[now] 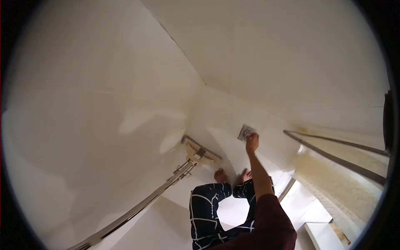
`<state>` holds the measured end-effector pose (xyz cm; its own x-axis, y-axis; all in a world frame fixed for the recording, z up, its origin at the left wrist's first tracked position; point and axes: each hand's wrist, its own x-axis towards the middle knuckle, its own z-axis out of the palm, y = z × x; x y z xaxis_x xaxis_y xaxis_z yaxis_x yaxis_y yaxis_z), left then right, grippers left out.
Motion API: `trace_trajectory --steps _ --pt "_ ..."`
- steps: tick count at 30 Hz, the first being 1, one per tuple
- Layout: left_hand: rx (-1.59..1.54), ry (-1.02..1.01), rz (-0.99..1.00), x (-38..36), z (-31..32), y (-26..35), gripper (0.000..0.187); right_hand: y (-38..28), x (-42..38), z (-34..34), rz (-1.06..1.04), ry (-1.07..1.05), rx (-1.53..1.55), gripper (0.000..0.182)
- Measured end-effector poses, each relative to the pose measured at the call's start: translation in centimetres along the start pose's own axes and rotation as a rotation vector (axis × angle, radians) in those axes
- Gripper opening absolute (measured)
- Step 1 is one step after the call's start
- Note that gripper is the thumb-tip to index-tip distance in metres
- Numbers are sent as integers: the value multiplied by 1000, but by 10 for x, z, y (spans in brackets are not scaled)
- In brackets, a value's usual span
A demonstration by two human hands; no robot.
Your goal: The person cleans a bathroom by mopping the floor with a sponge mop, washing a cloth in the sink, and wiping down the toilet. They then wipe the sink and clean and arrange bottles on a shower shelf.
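A square grey metal floor drain (246, 132) is set in the white tiled floor. My right hand (252, 142) reaches down to the drain's lower right corner, its fingers pressed together; whether something small is between them cannot be made out. A flat mop head (201, 151) lies on the floor to the left, beside my bare feet. Its long handle (137, 207) slants down to the lower left, with no hand on it. My left hand does not show.
White walls (96, 83) meet the floor around me. At the right, metal rails (333, 156) stand by a pale translucent panel (333, 183). A white box-like object (323, 235) is at the lower right. My knees, in dark checked trousers, are bent below.
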<state>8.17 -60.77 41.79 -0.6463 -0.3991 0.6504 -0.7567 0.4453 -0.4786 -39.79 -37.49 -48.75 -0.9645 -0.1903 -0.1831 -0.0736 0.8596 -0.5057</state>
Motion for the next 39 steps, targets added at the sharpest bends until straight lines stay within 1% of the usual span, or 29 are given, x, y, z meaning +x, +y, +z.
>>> trace_trajectory --steps 1,2,3,4,5,6,7,8,9,10,11,12,13,14,15,16,18,20,24,27,31,34,37,39 --pt "-111 -5 -54 -11 1 -6 32 -26 -17 -18 -51 45 131 21" --pt "-294 278 -72 -17 25 15 30 -65 -35 -49 -51 7 327 19" --pt "-462 566 -36 -23 49 35 28 -112 -54 -89 -56 -41 523 18" --pt "-620 533 -441 -42 46 36 27 -157 -71 -129 -87 -90 780 18" --pt "-609 472 -292 -57 53 44 32 -203 -90 -180 -115 -158 1030 19" --pt "-593 393 -148 -72 67 52 41 -250 -107 -237 -191 -165 1042 18" --pt "-935 338 -167 -75 72 56 46 -301 -112 -310 -253 -180 1055 17" --pt "-1272 299 -212 -80 77 60 52 -338 -116 -362 -440 -85 1019 16" --pt "-1970 287 -445 -84 80 59 52 -370 -119 -406 -620 8 974 15" --pt "-1899 525 -577 -55 77 104 50 -400 -113 -445 -693 121 912 15" --pt "-2172 447 -492 -52 76 114 50 -424 -105 -480 -766 232 846 15" --pt "-2157 422 -585 -29 62 144 28 -448 -97 -509 -762 188 835 16" --pt "-2034 454 -686 -25 50 159 17 -469 -88 -533 -762 154 835 16" --pt "-2071 344 -647 -8 32 171 28 -480 -74 -552 -771 124 767 16" --pt "-1885 317 -654 -4 22 182 31 -481 -65 -556 -778 89 691 16" --pt "-2038 393 -717 -2 16 191 30 -477 -57 -553 -818 68 612 16" --pt "-2011 337 -790 5 1 197 35 -473 -42 -537 -909 40 461 16" --pt "-2019 305 -834 4 -3 197 37 -477 -41 -525 -962 86 374 16" --pt "-2018 238 -891 11 -9 199 40 -490 -26 -517 -1003 107 239 15" --pt "-2022 203 -899 10 -9 199 40 -508 -21 -530 -929 -59 -4 12" --pt "-2027 187 -899 12 -9 198 38 -523 -5 -531 -934 -166 -223 12" --pt "-2033 154 -912 13 -8 195 37 -529 -2 -529 -894 -147 -306 16" --pt "-2066 146 -897 12 -5 193 36 -525 -1 -521 -850 2 -355 15" --pt "-2074 176 -875 11 -8 192 36 -507 -36 -526 -880 134 10 16"
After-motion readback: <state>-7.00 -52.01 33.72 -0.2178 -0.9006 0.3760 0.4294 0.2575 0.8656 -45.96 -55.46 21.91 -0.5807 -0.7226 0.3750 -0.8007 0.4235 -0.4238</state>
